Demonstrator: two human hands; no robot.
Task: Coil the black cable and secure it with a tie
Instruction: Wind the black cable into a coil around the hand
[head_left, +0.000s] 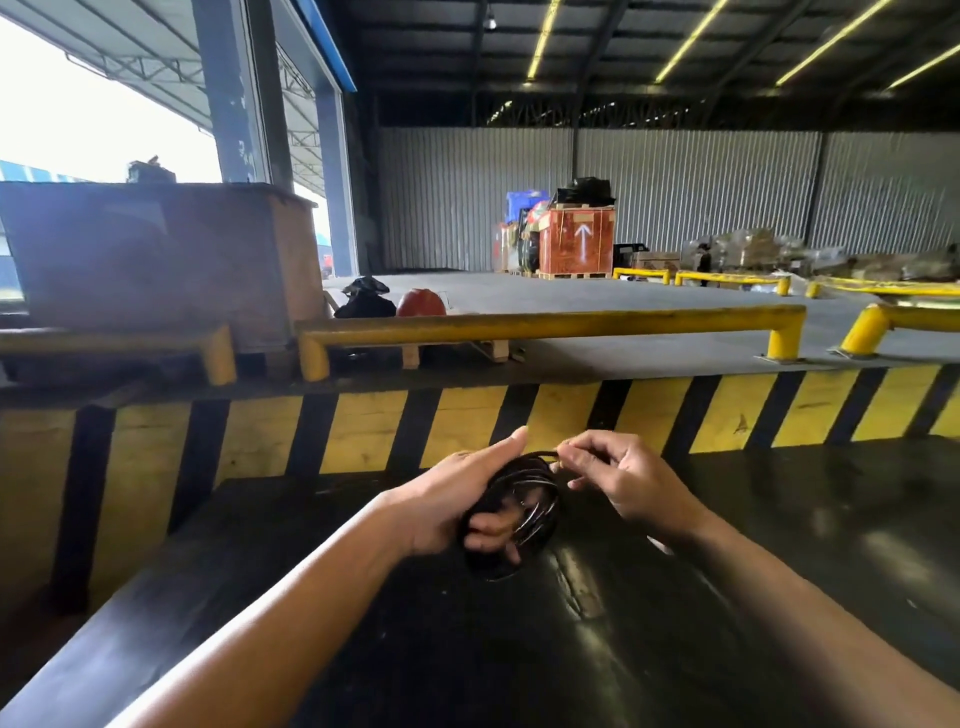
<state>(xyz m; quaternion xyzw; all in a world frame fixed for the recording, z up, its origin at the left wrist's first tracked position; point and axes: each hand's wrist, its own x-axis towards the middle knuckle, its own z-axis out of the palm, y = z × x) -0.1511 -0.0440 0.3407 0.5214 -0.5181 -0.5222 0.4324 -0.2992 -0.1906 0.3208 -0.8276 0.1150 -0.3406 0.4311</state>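
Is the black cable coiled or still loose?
Coiled: the black cable sits in stacked loops in the left hand; the right hand pinches its top loop. No tie visible.

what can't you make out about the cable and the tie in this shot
Head view only:
- Tie: none can be made out; the right hand pinches at the top of the black cable coil, its fingertips covering whatever it holds.
- Cable ends: hidden in the coil and the left hand grip.
- Loop count: strands blur against the black surface.

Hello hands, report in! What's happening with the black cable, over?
Left hand gripping coiled black cable. Right hand pinching top loop. No tie visible. Nothing blocking.
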